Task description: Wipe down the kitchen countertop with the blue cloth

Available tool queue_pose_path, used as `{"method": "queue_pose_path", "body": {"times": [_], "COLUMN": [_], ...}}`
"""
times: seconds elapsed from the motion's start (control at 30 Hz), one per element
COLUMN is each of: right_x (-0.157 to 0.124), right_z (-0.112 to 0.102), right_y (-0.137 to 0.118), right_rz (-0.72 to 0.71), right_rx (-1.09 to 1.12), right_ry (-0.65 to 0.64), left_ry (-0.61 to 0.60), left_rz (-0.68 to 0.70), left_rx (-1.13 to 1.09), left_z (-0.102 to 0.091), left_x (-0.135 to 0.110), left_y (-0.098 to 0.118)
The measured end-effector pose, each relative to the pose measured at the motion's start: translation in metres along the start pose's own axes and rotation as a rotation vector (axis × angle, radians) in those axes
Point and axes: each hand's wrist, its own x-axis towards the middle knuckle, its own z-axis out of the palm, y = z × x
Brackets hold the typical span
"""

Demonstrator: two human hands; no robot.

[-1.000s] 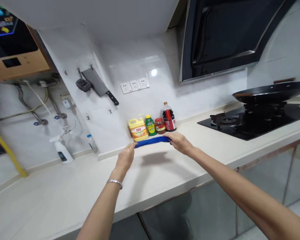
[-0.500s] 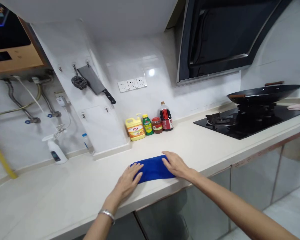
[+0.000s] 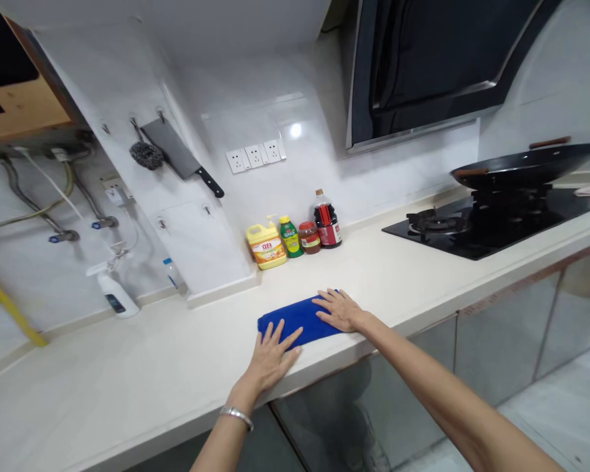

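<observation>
A folded blue cloth (image 3: 295, 316) lies flat on the pale countertop (image 3: 142, 373), close to its front edge. My left hand (image 3: 271, 357) rests on the cloth's near left part with fingers spread. On the cloth's right end my right hand (image 3: 338, 309) presses down, palm flat and fingers apart. Neither hand grips anything.
Behind the cloth stand a yellow detergent jug (image 3: 266, 246), a green bottle (image 3: 290, 236), a red jar (image 3: 309, 237) and a dark sauce bottle (image 3: 327, 223). A wok (image 3: 526, 167) sits on the gas hob (image 3: 472, 229) at right. A cleaver (image 3: 179, 157) hangs on the wall; a spray bottle (image 3: 113, 294) stands at left.
One second ago both hands held the cloth stretched above the counter near the bottles. It has come down onto the counter near the front edge, and both hands now lie flat on it.
</observation>
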Motion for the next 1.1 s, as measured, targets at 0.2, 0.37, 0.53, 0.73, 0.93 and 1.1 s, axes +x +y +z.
{"method": "queue_pose_path", "body": {"times": [0.2, 0.37, 0.53, 0.73, 0.93, 1.1], "right_x": [-0.006, -0.007, 0.013, 0.039, 0.051, 0.044], "right_z": [-0.002, -0.006, 0.013, 0.023, 0.011, -0.009], "right_y": [0.002, -0.038, -0.097, -0.092, -0.042, 0.017], "right_rz": [0.021, -0.226, -0.376, -0.286, -0.157, -0.082], "right_rx": [-0.161, -0.194, -0.055, -0.001, -0.03, -0.065], "right_ry": [0.104, 0.203, -0.05, -0.16, -0.143, -0.126], "left_ry": [0.016, 0.176, 0.182, 0.184, 0.153, 0.107], "left_rz": [0.042, -0.431, -0.512, -0.507, -0.513, -0.522], "left_rx": [-0.197, -0.074, -0.052, -0.073, -0.049, 0.01], "left_z": [-0.011, 0.007, 0.027, 0.025, 0.026, 0.021], "left_x": [-0.031, -0.053, -0.061, -0.064, -0.063, -0.062], "left_y": [-0.045, -0.148, -0.177, -0.169, -0.176, -0.178]}}
